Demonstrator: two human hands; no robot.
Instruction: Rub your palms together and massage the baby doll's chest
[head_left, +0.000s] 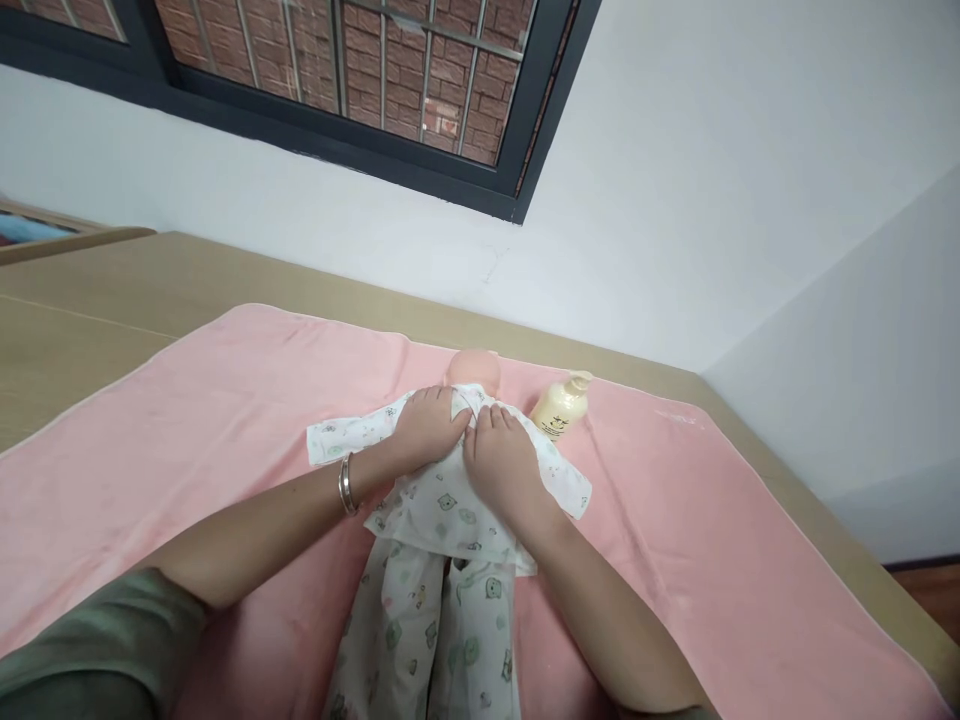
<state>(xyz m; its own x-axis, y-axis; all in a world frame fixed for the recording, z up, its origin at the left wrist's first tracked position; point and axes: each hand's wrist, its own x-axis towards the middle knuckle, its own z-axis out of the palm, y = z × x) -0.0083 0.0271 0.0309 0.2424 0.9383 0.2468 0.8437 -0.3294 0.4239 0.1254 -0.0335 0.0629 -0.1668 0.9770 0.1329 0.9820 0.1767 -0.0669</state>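
A doll lies on its back, its bare round head (474, 371) pointing away from me. It wears a white baby shirt (442, 510) with small green animal prints, sleeves spread to both sides, and matching trousers (471, 640). My left hand (431, 425) is on the upper chest near the collar, fingers curled over the cloth with the thumb toward the middle. Beside it, my right hand (501, 455) grips the shirt front, its fingertips at the neckline. The two thumbs nearly meet; the cloth under the fingers is partly hidden.
A cream pump bottle (562, 405) stands right of the doll's head, close to the right sleeve. Beneath everything spreads a pink blanket (675, 560) on a wooden surface (112, 285). Behind are a white wall (637, 200) and a dark-framed barred window (360, 130).
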